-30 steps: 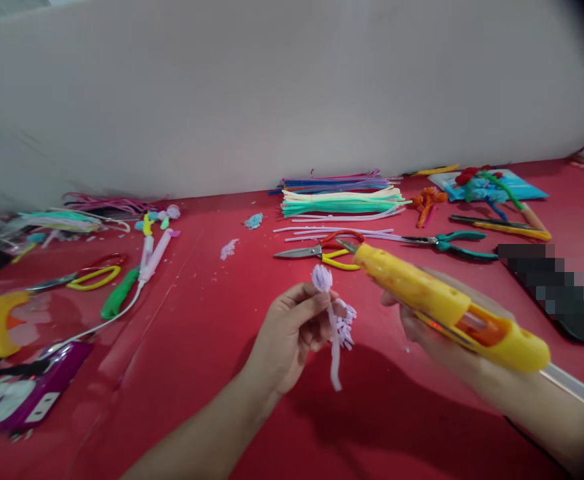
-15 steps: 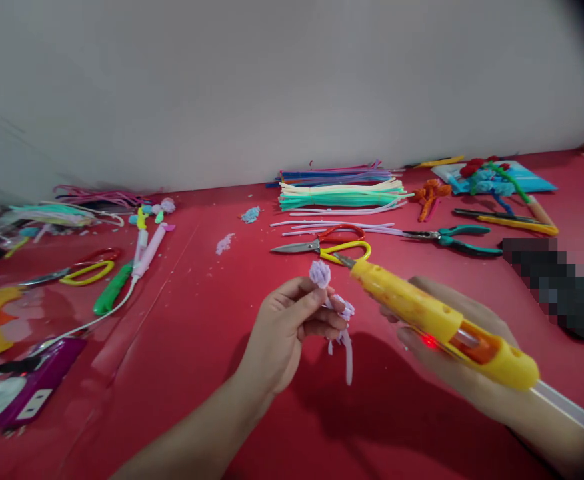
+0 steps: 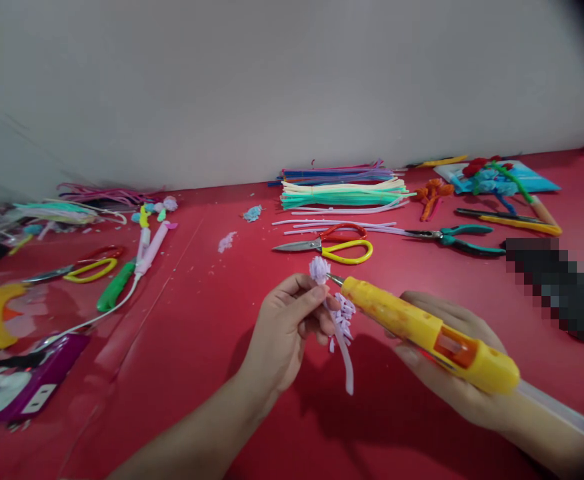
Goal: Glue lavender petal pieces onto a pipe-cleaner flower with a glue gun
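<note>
Head view: right hand [image 3: 465, 390] curls around tilted glue gun [image 3: 389, 312].

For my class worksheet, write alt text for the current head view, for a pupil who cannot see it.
A person's right hand holds a yellow glue gun, its nozzle at a lilac pipe-cleaner bloom pinched in the left hand. Scissors, pliers and bundled pipe cleaners lie beyond on a red table.

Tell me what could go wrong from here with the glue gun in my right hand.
The metal nozzle of the yellow glue gun points at the lilac puff, close to your left hand; if it's hot, a slip could burn your thumb. Glue might also drip onto the lilac strip or lilac loops hanging below, possibly sticking them together.
</note>
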`<state>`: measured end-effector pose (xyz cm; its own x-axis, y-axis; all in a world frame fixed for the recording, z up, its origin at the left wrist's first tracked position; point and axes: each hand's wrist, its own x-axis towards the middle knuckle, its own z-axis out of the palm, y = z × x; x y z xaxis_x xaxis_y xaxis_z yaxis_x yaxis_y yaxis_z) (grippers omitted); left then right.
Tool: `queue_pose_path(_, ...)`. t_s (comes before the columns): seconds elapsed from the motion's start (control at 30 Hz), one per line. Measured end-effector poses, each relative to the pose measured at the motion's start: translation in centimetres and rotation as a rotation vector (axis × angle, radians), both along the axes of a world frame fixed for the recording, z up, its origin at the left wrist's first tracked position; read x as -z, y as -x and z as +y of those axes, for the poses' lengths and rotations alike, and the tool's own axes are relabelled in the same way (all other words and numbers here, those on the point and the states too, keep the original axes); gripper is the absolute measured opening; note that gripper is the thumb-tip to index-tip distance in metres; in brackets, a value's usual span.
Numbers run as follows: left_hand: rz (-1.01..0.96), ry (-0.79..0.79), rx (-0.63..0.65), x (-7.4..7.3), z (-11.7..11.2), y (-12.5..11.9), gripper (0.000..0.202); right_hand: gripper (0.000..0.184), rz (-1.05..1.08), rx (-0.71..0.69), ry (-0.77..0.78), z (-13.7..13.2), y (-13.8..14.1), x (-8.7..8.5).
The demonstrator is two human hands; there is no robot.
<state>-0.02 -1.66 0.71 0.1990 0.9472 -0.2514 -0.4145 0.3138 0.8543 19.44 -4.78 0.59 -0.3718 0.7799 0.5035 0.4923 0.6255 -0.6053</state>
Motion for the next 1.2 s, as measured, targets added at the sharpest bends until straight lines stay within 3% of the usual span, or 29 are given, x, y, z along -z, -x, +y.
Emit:
queue_pose_path(0.7, -0.064, 0.008, 0.032, 0.04, -0.11, -0.11, 0.01, 0.021, -0.053, 0.027, 0.009, -0.05, 0.01, 0.52)
queue_pose_path(1.2, -0.071, 0.023, 0.034, -0.04, -0.17, -0.13, 0.01, 0.017, -0.084, 0.015, 0.007, -0.13, -0.45, 1.0)
